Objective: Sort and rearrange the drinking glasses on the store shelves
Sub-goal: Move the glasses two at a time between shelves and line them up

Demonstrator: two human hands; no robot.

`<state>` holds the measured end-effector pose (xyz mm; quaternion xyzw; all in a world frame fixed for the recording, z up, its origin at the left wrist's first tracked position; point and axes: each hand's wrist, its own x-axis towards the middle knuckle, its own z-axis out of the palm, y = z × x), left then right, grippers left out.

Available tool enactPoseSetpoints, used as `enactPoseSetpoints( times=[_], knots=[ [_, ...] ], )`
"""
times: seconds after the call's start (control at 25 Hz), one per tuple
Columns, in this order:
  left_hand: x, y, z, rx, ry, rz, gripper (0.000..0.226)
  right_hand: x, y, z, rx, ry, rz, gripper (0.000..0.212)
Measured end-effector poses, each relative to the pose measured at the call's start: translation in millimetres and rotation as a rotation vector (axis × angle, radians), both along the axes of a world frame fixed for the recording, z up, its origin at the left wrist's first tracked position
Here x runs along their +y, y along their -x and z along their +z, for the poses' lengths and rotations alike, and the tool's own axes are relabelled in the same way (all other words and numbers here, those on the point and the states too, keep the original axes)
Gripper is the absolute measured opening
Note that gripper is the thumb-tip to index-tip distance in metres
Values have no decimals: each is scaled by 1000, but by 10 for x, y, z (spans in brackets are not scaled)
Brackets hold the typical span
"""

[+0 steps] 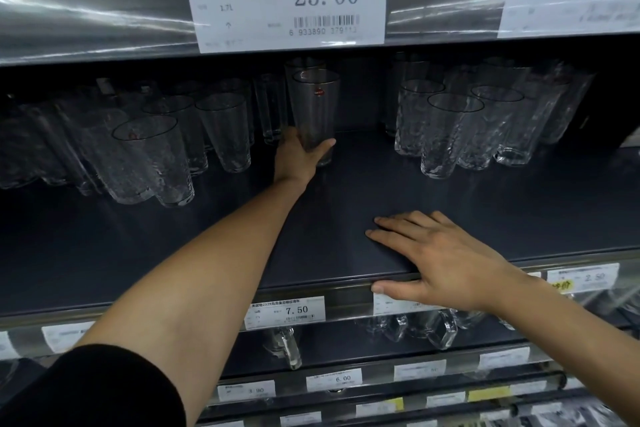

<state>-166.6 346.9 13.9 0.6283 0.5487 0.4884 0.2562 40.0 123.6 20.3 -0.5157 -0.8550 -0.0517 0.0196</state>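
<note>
My left hand (298, 157) reaches deep into the dark shelf (346, 211) and grips the base of a tall smooth glass (314, 107) with a small red sticker; the glass stands upright near the middle back. A second smooth glass stands right behind it. My right hand (440, 260) lies flat and spread on the shelf's front edge, holding nothing. A group of textured glasses (149, 156) fills the left side. Another group of textured glasses (460, 128) stands at the right back.
The shelf above carries a price tag reading 25.00 (291, 0) and hangs low over the glasses. Below the front rail with its 7.50 tag (285, 311), lower shelves hold handled glass mugs (440, 326). Bare shelf floor lies between the two glass groups.
</note>
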Motion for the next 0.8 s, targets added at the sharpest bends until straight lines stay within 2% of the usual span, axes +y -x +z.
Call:
enactPoseSetpoints(
  times=[0.8],
  knots=[
    [38,-37,1,-26,16,11,69,-28,37,56,-14,37,-23,94]
  ],
)
